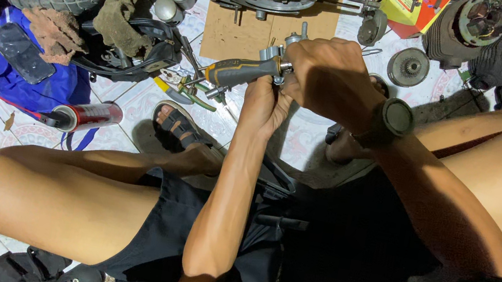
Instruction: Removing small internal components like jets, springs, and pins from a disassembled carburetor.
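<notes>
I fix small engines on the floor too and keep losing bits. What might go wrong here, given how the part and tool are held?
The small metal part is held in mid-air between the left hand and right hand, with nothing bracing it. The grey and yellow tool handle might slip towards the fingers.

Anything dropped would likely fall among the hand tools and rags on the tiled floor, near the sandalled foot.

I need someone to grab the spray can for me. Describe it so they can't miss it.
Start at the blue bag on the tiled floor, left of the sandalled foot. The spray can lies on its side at the bag's lower edge. It is the only red-and-silver cylinder there, with a black cap.
</notes>
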